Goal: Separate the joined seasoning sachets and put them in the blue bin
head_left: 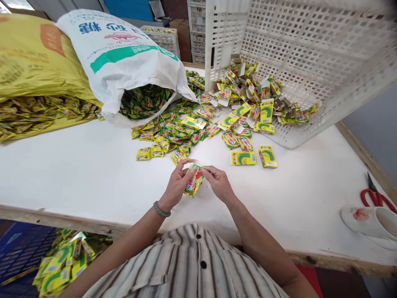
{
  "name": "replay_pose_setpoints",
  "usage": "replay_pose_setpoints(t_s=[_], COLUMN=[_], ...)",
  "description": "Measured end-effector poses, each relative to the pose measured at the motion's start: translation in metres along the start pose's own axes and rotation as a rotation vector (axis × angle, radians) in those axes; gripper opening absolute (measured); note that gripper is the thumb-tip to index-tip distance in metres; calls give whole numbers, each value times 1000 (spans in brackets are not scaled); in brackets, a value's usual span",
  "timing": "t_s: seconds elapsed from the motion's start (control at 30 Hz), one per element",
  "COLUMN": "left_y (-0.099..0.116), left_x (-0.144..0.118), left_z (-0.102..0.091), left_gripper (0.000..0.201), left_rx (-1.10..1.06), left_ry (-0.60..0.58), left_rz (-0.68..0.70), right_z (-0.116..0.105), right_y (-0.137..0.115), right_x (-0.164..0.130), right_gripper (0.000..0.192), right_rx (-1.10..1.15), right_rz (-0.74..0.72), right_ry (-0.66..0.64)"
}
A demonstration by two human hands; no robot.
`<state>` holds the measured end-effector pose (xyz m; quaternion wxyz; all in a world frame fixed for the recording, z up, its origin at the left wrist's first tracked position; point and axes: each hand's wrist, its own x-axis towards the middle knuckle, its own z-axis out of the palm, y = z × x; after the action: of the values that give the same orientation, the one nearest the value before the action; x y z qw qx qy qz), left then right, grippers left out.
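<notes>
A small yellow and green candy box [193, 184] is tilted between my two hands, above the white table. My left hand [177, 182] grips it from the left, the thumb across its face. At its upper right corner my right hand [217, 181] pinches with thumb and fingers; whether a flap or something else sits in that pinch is hidden. Just beyond lie yellow candy packets [178, 156] and a heap of green candy packets [173, 128]. Two similar boxes, one lying flat [243, 158] and one angled [268, 157], rest to the right.
A white plastic crate [279, 45] lies tipped, small boxes spilling from it. At left are an open white sack [124, 54] and a yellow sack [37, 54] of packets. Red-handled scissors [374, 196] and a mug [362, 221] stand right; a blue basket [21, 252] is below the table.
</notes>
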<state>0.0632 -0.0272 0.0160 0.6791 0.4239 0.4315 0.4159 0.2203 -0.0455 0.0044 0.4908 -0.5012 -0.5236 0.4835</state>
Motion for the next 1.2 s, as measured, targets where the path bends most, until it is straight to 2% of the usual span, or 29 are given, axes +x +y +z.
replay_pose_setpoints(t_s=[0.07,0.13,0.27,0.4,0.47,0.73,0.87,0.97,1.07,1.2], left_y=[0,1,1,1,1,-1,2,3,4,2], left_x=[-1,-1,0,1,0,-2,-2,-3,-4,-5], left_z=[-2,-4,-4,-3,-3,-1,0,-1,-3,-5], left_gripper=[50,49,51,55,53,50,49,48,49,50], left_rx=[8,14,22,4,9,77,128,116,98,68], left_ry=[-49,-81,-77,44,75,83,41,5,-1,-16], left_rz=[-32,-62,-87,-41,-9,36,19,17,31,25], right_z=[0,-2,-3,-3,-3,2,-3,-10,-16,-21], right_y=[0,0,1,-1,-2,-3,-1,-1,-4,-6], right_x=[0,0,0,-1,-3,-4,-3,-2,-1,0], right_gripper=[25,24,45,25,22,16,26,25,21,20], right_rx=[-54,-75,7,-94,-109,-126,74,160,135,67], right_rz=[-12,17,71,-8,-19,-19,97,138,108,90], right_ry=[-57,-55,-4,-30,-23,45,-2,-73,-138,-138])
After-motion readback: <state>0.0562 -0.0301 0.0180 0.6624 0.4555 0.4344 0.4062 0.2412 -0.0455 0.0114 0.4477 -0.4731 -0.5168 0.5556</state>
